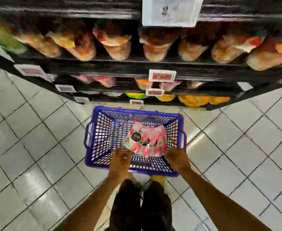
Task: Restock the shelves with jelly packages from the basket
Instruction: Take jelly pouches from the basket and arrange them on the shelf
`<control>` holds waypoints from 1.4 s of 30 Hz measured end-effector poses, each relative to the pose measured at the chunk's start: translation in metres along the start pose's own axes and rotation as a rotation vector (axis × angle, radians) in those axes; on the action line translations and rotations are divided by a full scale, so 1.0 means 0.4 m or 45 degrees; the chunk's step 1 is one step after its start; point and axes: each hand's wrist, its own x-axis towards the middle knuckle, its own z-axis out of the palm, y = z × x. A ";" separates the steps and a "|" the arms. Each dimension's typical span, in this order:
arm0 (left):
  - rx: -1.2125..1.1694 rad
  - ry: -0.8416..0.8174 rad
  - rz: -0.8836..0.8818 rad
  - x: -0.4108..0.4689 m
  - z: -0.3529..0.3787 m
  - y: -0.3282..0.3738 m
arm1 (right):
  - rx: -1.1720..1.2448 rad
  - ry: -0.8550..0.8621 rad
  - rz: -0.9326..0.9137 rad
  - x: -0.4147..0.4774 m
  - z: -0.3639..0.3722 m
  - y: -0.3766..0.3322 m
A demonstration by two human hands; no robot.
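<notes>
A blue plastic basket (93, 130) stands on the tiled floor in front of the shelves. One pink and white jelly package (148, 139) lies inside it, towards the near side. My left hand (121, 158) reaches down into the basket and grips the package's near left corner. The near right edge is held by my right hand (177, 158). Motion blur hides the fingertips. The black shelves (136, 65) above carry rows of orange and red jelly packages (118, 45).
Lower shelf levels hold more colourful packages (193, 100), with price tags (162, 75) along the shelf edges. A white sign (170, 10) hangs at the top. My legs and feet (142, 202) stand right behind the basket. Grey floor tiles (36, 147) lie on both sides.
</notes>
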 end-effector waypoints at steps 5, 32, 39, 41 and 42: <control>0.077 0.022 -0.049 0.240 0.181 -0.218 | 0.139 -0.073 0.016 0.224 0.230 0.062; -0.598 -0.346 -0.413 0.573 0.316 -0.340 | 1.119 -0.171 0.447 0.535 0.477 0.049; -0.648 -0.365 -0.226 0.232 0.077 -0.016 | 1.464 -0.207 0.284 0.148 0.216 -0.109; -0.669 -0.219 -0.142 0.119 -0.017 0.110 | 1.440 -0.117 0.314 0.010 0.110 -0.166; -0.687 -0.173 -0.100 0.064 -0.066 0.179 | 1.456 -0.056 0.302 -0.037 0.064 -0.197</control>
